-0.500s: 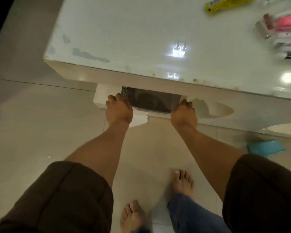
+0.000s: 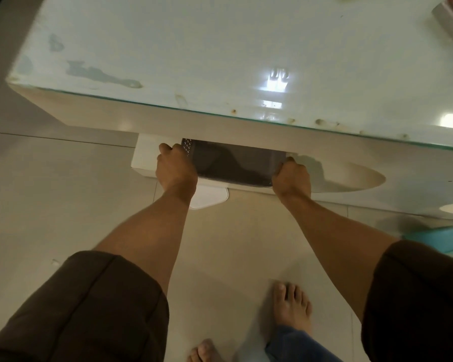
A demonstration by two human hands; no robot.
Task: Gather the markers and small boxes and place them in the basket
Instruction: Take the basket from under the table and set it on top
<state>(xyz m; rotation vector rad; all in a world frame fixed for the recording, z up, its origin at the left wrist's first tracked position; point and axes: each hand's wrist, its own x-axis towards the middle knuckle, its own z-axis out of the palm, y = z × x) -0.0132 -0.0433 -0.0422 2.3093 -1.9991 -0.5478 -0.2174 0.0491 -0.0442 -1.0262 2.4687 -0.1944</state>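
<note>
Two hands are seen clamped on a dark grey basket, which is lodged on a low white shelf beneath a glass-topped table. The left hand is curled over the basket's left rim, beside a wall of small perforations, while the right hand is closed around the near right corner. The fingertips of both hands are hidden behind the rim. The basket's far part is concealed by the table's edge, and its inside is lost in shadow, so its contents cannot be made out. At the table's far right corner, a silver and pink object is cut off by the frame and blurred; it cannot be identified, and any lettering on it cannot be read. A teal object is shown on the tiled floor at right, partly covered by the person's dark sleeve. Two bare feet are visible below, the left one cropped at the bottom edge. Bright reflections are scattered across the tabletop.
</note>
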